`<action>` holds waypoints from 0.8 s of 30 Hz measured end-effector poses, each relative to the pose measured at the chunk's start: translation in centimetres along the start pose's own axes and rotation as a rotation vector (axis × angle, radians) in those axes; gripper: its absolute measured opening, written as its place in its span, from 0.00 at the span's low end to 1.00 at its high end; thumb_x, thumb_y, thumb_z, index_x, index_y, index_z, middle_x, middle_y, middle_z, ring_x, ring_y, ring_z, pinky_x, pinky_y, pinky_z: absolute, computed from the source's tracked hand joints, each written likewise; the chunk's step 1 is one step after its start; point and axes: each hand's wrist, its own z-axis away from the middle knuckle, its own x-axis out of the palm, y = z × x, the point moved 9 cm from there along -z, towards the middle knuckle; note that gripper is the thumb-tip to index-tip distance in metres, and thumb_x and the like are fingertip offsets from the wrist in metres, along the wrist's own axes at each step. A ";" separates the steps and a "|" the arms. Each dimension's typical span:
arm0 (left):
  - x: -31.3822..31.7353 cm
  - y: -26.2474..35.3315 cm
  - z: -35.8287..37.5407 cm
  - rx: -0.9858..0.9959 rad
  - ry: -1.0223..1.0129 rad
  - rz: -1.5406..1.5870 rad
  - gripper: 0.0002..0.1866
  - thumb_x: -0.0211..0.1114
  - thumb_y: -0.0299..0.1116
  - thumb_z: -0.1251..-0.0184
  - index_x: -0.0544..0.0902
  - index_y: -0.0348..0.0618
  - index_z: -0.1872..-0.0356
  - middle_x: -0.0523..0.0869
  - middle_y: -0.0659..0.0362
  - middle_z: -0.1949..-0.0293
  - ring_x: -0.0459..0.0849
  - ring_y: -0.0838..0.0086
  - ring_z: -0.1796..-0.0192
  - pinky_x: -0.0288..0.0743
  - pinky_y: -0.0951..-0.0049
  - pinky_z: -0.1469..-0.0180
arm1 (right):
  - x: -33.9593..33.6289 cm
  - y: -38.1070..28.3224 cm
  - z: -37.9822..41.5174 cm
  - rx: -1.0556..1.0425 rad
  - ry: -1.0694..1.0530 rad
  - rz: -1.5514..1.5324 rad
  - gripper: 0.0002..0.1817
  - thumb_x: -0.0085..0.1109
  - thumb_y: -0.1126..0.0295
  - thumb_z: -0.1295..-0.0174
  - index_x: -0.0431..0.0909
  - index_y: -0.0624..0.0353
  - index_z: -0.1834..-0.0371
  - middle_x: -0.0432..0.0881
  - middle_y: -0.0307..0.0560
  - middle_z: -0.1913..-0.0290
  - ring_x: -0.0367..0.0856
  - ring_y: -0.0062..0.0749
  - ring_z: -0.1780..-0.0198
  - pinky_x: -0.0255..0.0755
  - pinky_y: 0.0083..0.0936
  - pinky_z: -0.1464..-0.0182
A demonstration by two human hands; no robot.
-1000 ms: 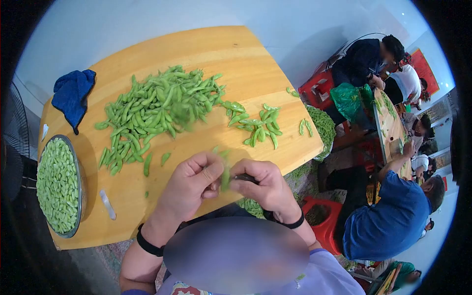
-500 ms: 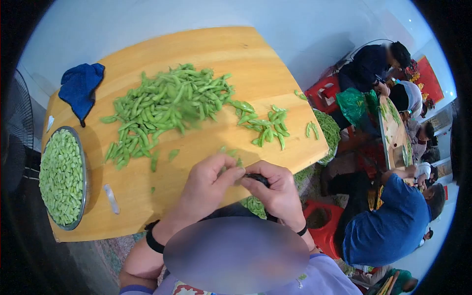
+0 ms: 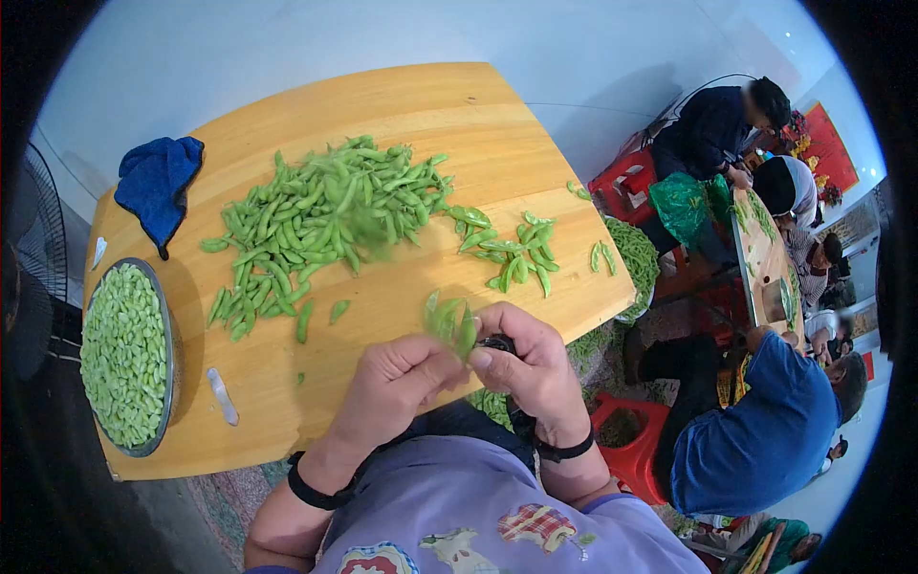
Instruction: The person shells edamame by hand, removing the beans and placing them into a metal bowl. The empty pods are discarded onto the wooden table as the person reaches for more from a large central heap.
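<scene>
Close together near the table's front edge, both my hands are closed. My left hand (image 3: 406,383) pinches a few green edamame pods (image 3: 466,333), which stick up past the fingertips. Beside it, my right hand (image 3: 535,373) grips a small black tool (image 3: 497,342), its fingertips right at the pods. The tool's kind is hidden by the fingers. Ahead lies a large pile of edamame pods (image 3: 296,220) on the wooden table (image 3: 430,100). A smaller group of pods (image 3: 521,256) lies to its right.
A metal bowl (image 3: 172,368) of shelled beans stands at the table's left edge. A blue cloth (image 3: 158,182) and a white strip (image 3: 222,396) lie nearby. To the right are a red stool (image 3: 636,459), a basin of pods (image 3: 631,263) and several people at another table (image 3: 755,263).
More of the pods in my left hand now show above the fingertips. My left hand has lowered slightly, and the view has shifted a little.
</scene>
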 end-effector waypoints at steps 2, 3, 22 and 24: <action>0.0 0.8 -0.2 0.091 -0.017 -0.230 0.07 0.56 0.29 0.38 0.79 0.37 0.71 0.79 0.62 0.77 0.66 0.85 0.79 0.61 0.85 0.76 | 0.4 1.7 0.4 0.244 -0.086 -0.235 0.07 0.54 0.75 0.43 0.72 0.63 0.62 0.74 0.34 0.72 0.66 0.11 0.73 0.59 0.09 0.73; 0.1 0.8 -0.2 0.094 -0.021 -0.229 0.07 0.56 0.29 0.38 0.79 0.37 0.71 0.79 0.62 0.77 0.66 0.85 0.79 0.61 0.85 0.76 | 0.3 1.8 0.4 0.243 -0.084 -0.232 0.07 0.54 0.75 0.43 0.72 0.63 0.62 0.74 0.34 0.72 0.66 0.11 0.73 0.59 0.09 0.73; 1.2 5.1 1.0 0.526 0.124 -0.786 0.09 0.65 0.30 0.46 0.75 0.37 0.74 0.73 0.64 0.79 0.71 0.83 0.78 0.62 0.83 0.77 | -0.1 -0.7 0.2 0.024 0.037 0.316 0.04 0.57 0.78 0.49 0.74 0.67 0.71 0.74 0.41 0.78 0.70 0.18 0.73 0.65 0.18 0.70; 1.2 4.8 1.1 0.508 0.090 -0.793 0.08 0.65 0.29 0.47 0.75 0.36 0.74 0.73 0.64 0.81 0.71 0.84 0.78 0.62 0.82 0.77 | -0.4 -0.5 0.5 0.046 0.030 0.330 0.04 0.57 0.77 0.49 0.74 0.67 0.72 0.73 0.42 0.79 0.70 0.18 0.74 0.65 0.19 0.71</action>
